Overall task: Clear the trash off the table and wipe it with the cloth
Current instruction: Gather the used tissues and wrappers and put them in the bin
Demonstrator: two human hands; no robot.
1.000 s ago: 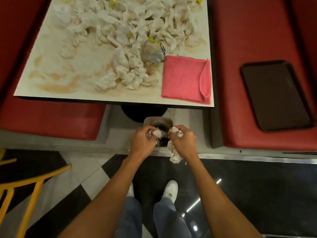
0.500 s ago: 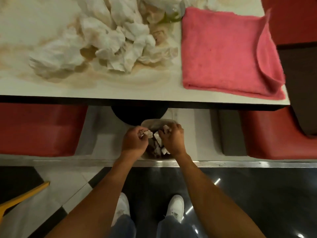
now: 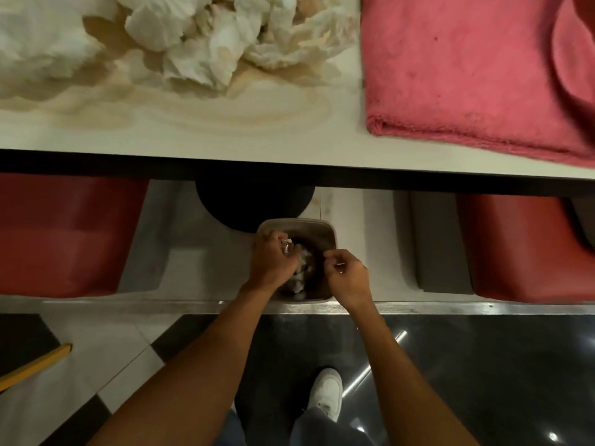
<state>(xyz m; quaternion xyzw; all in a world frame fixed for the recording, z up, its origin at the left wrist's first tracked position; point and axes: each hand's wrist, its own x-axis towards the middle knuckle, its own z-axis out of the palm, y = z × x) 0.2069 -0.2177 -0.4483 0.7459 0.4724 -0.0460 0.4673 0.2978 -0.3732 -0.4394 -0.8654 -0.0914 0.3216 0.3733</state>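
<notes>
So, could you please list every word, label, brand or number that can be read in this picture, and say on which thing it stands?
No text can be read anywhere in this view.
Pink cloth: plain, no label or tag showing.
Crumpled napkins: no print visible.
Trash bin: no marking on its rim; its contents are too blurred to tell.
White shoe: no brand mark can be made out.
</notes>
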